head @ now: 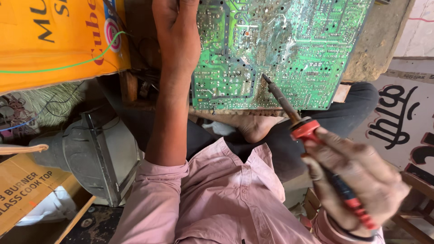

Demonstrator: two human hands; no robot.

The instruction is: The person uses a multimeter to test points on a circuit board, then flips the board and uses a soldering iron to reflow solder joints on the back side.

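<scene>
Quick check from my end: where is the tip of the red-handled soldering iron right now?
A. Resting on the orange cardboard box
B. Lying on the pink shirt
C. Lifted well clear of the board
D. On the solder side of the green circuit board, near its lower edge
D: the right hand holds the red-handled soldering iron with its tip meeting the green circuit board near the lower edge.

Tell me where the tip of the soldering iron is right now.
In the head view, the soldering iron, held in the right hand, has its tip on the lower middle of the green circuit board, right of the left hand.
</scene>
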